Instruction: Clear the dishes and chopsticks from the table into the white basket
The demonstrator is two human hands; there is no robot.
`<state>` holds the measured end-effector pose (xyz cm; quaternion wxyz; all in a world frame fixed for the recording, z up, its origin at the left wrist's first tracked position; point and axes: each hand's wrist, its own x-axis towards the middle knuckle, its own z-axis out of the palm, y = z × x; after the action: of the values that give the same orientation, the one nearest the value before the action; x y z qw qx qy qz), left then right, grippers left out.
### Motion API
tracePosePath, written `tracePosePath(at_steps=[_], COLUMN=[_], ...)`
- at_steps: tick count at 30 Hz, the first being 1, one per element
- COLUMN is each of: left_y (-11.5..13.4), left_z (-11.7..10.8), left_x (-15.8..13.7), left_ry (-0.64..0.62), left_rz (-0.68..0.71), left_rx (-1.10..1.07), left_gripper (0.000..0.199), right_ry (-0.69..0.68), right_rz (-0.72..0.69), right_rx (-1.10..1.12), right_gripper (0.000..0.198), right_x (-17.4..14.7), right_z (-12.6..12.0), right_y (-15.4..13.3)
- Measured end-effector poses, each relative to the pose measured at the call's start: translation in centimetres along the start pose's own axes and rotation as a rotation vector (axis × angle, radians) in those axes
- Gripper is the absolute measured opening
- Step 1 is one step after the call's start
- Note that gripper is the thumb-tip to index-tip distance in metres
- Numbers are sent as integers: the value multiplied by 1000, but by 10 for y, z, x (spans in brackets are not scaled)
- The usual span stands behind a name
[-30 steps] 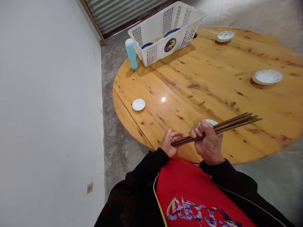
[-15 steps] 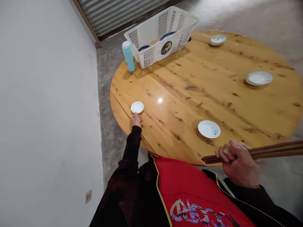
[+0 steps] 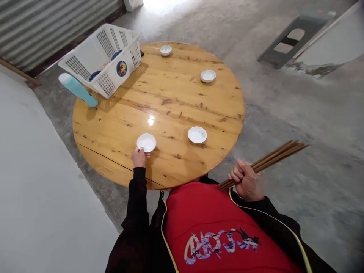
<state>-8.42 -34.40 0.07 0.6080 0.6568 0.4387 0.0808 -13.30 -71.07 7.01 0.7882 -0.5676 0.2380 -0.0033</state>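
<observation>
2 grips: right hand [image 3: 247, 183] clenches chopsticks [image 3: 264, 162], tips up-right; left hand [image 3: 139, 157] pinches saucer [image 3: 146, 142].

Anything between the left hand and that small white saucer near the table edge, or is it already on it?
Nothing visible between them. The left hand already touches the near rim of the small white saucer, with bare table around it. The right hand is off the table, gripping a bundle of chopsticks.

One head-worn view, high and tilted down

My single camera looks forward and down over the red apron [image 3: 216, 223] onto the whole round wooden counter [image 3: 170, 102], near, with grey concrete floor [image 3: 284, 113] beyond.
</observation>
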Motion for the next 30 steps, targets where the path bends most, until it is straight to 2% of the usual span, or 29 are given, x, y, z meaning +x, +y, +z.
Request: tracePosePath(at_steps=[2, 5, 8, 11, 16, 22, 25, 30], left_y=[-3, -6, -5, 1, 12, 19, 19, 17], left_z=[37, 96, 145, 175, 198, 204, 208, 225], left_x=[-28, -61, -79, -88, -96, -105, -109, -115], left_ry=[-151, -279, -283, -235, -133, -24, 7, 9], left_rz=[40, 96, 125, 131, 102, 24, -11, -129], left_rx=[58, 123, 260, 386, 460, 485, 475, 367], left_gripper=[14, 17, 19, 21, 24, 31, 32, 24], right_ry=[-53, -138, -183, -164, -84, 0, 14, 22], right_rz=[10, 15, 7, 14, 59, 117, 132, 166], right_rx=[19, 31, 34, 65, 131, 136, 132, 143], right_gripper=[56, 55, 56, 57, 58, 59, 59, 57], right_x=[11, 31, 53, 77, 110, 134, 144, 162], right_z=[3, 1, -18, -52, -122, -197, -214, -218], right_y=[-2, -11, -24, -40, -66, -86, -89, -94])
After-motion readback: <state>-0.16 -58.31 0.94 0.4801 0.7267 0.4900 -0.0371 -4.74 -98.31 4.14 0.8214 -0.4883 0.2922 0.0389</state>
